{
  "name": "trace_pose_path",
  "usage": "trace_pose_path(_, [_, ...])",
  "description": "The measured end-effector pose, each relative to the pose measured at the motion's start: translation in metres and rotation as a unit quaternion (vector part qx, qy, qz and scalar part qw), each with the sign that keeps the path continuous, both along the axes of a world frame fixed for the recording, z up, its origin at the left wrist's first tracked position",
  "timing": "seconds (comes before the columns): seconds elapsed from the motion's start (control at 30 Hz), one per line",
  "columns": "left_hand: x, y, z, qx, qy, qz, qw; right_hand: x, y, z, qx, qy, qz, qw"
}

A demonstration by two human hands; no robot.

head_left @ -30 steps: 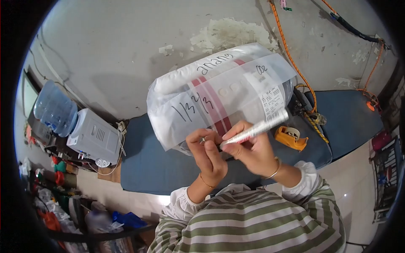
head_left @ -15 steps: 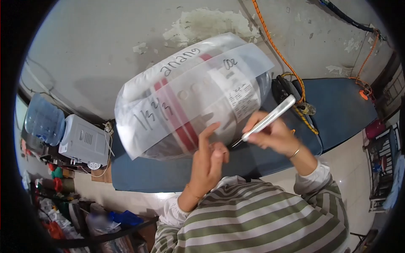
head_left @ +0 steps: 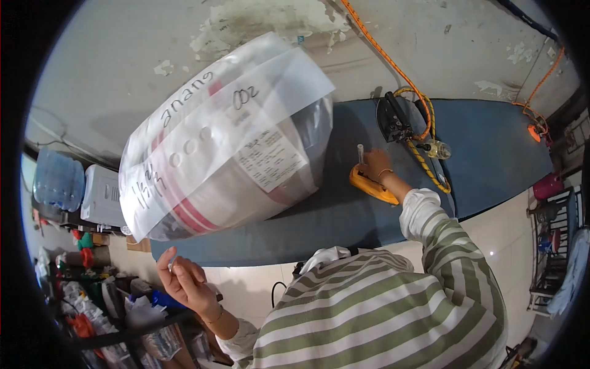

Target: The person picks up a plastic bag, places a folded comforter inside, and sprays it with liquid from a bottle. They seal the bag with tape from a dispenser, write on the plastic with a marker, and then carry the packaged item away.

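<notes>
My right hand is over the ironing board, its fingers closed around a white pen that stands nearly upright. Right under that hand lies a yellow-orange tape dispenser; whether the fingers touch it is hidden. My left hand hangs in the air off the board's front edge, fingers loosely curled and apart, with nothing plainly in them. A large clear plastic bundle of folded white and red-striped cloth rests on the board's left part. It bears handwriting and a printed receipt.
A black iron with orange and yellow cords stands on the blue ironing board, beside a small clear bottle. A water dispenser stands left. Shelves of bagged items are at lower left, a rack at right.
My right hand has carried the pen away from the bundle, rightward to the tape dispenser. My left hand has pulled back left, off the bundle. The view has shifted, and the bundle appears further left.
</notes>
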State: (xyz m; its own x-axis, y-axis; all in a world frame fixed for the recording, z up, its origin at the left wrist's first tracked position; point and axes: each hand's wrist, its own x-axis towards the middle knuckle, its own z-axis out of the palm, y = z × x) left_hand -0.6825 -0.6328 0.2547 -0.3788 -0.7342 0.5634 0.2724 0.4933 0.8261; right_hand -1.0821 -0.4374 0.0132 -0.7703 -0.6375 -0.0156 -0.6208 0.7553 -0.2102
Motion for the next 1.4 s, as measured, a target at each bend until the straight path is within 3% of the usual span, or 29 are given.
trace_pose_path(0.03, [0.003, 0.002, -0.001, -0.030, -0.014, 0.050, 0.998, 0.003, 0.005, -0.012, -0.017, 0.043, 0.001, 0.999])
trace_pose_path(0.17, [0.011, -0.006, 0.020, -0.077, -0.001, 0.263, 0.962, 0.013, 0.018, 0.000, 0.029, -0.075, 0.024, 0.997])
trace_pose_path(0.23, [0.026, -0.031, 0.046, -0.179, -0.048, 0.309, 0.933, 0.011, 0.009, 0.012, 0.131, -0.166, 0.035, 0.977])
trace_pose_path(0.3, [0.010, -0.045, 0.075, -0.176, -0.070, 0.356, 0.915, 0.008, 0.010, 0.008, 0.115, -0.166, 0.017, 0.979])
trace_pose_path(0.4, [0.021, -0.110, 0.082, -0.135, -0.156, 0.247, 0.947, 0.005, 0.029, 0.012, 0.093, -0.174, 0.075, 0.977])
trace_pose_path(0.5, [0.014, -0.137, 0.078, 0.019, -0.155, 0.129, 0.979, -0.005, 0.059, 0.026, 0.116, -0.192, -0.021, 0.974])
trace_pose_path(0.53, [0.016, -0.146, 0.075, 0.044, -0.189, 0.144, 0.970, -0.011, 0.073, 0.021, 0.098, -0.163, 0.002, 0.982])
trace_pose_path(0.57, [0.019, -0.157, 0.071, 0.071, -0.220, 0.157, 0.960, -0.025, 0.089, -0.006, 0.085, -0.148, -0.050, 0.984])
trace_pose_path(0.67, [0.016, -0.170, 0.074, 0.117, -0.256, 0.144, 0.949, -0.050, 0.112, -0.003, 0.181, -0.131, -0.061, 0.973])
trace_pose_path(0.73, [0.007, -0.167, 0.085, 0.140, -0.276, 0.165, 0.936, -0.087, 0.112, 0.010, 0.203, -0.089, 0.014, 0.975])
trace_pose_path(0.77, [0.005, -0.169, 0.092, 0.136, -0.295, 0.174, 0.930, -0.094, 0.102, 0.041, 0.202, -0.105, 0.045, 0.973])
trace_pose_path(0.83, [-0.004, -0.175, 0.104, 0.119, -0.335, 0.189, 0.915, -0.087, 0.059, 0.142, 0.091, -0.197, 0.089, 0.972])
trace_pose_path(0.9, [-0.014, -0.215, 0.100, 0.117, -0.365, 0.181, 0.906, -0.061, 0.006, 0.230, -0.164, -0.214, 0.105, 0.957])
trace_pose_path(0.97, [-0.029, -0.222, 0.104, 0.087, -0.472, 0.187, 0.857, -0.047, -0.050, 0.285, -0.340, -0.338, 0.139, 0.866])
trace_pose_path(1.0, [-0.033, -0.221, 0.095, 0.065, -0.466, 0.200, 0.859, -0.015, -0.071, 0.321, -0.406, -0.385, 0.128, 0.819])
trace_pose_path(1.03, [-0.037, -0.220, 0.085, 0.044, -0.460, 0.214, 0.860, -0.011, -0.089, 0.331, -0.381, -0.401, 0.130, 0.823])
trace_pose_path(1.07, [-0.033, -0.221, 0.074, 0.084, -0.368, 0.204, 0.903, -0.006, -0.105, 0.338, -0.360, -0.416, 0.130, 0.825])
trace_pose_path(1.2, [0.009, -0.145, 0.049, 0.194, -0.155, 0.118, 0.961, -0.019, -0.120, 0.307, -0.355, -0.416, 0.190, 0.815])
trace_pose_path(1.23, [0.032, -0.142, 0.025, 0.158, -0.139, 0.105, 0.972, 0.001, -0.106, 0.305, -0.366, -0.333, 0.231, 0.838])
trace_pose_path(1.27, [0.043, -0.092, 0.031, 0.175, -0.066, 0.122, 0.975, 0.024, -0.084, 0.304, -0.377, -0.251, 0.271, 0.849])
trace_pose_path(1.3, [0.063, -0.058, 0.025, 0.174, -0.034, 0.125, 0.976, 0.060, -0.065, 0.303, -0.400, -0.267, 0.260, 0.837])
trace_pose_path(1.33, [0.084, -0.026, 0.014, 0.182, 0.019, 0.092, 0.979, 0.066, -0.048, 0.289, -0.369, -0.205, 0.254, 0.870])
trace_pose_path(1.4, [0.122, 0.036, -0.011, 0.146, 0.066, 0.116, 0.980, 0.106, -0.013, 0.277, -0.389, -0.291, 0.221, 0.845])
